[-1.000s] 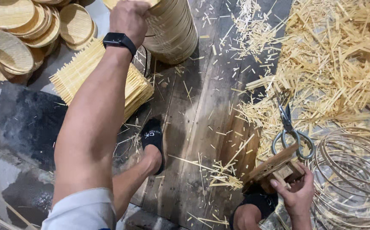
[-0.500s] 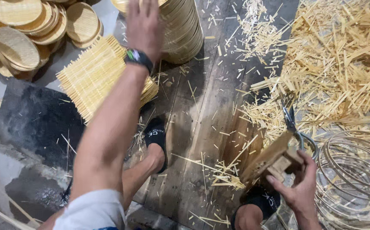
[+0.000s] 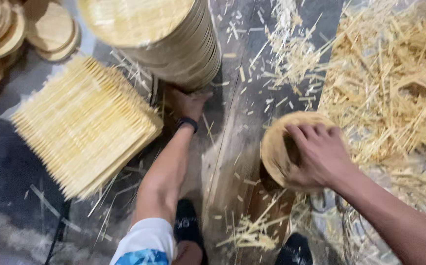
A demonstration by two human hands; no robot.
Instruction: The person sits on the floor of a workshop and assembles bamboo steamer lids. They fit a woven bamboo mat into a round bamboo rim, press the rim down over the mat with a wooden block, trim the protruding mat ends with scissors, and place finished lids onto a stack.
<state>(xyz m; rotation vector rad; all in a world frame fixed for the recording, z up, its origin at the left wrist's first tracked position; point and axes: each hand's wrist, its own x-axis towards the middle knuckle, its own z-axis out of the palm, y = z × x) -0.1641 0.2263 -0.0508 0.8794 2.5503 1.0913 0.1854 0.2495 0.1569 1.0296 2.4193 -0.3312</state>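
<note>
Right hand (image 3: 321, 154) on a round woven disc (image 3: 276, 147), left hand (image 3: 186, 104) at the foot of the tall stack (image 3: 174, 39)

Nearest, on the floor at right, the right hand lies spread, fingers curled over the disc's rim — thin bamboo, probably light and a little springy, best gripped at the edge. Farther left, the left hand reaches under the stack; I cannot tell its grip. The stack likely weighs more — lift from beneath. Splint mats (image 3: 83, 125) lie left.

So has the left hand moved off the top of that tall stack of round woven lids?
Yes. The left hand has dropped from the top of the tall lid stack to its base, beside the square woven mats.
</note>
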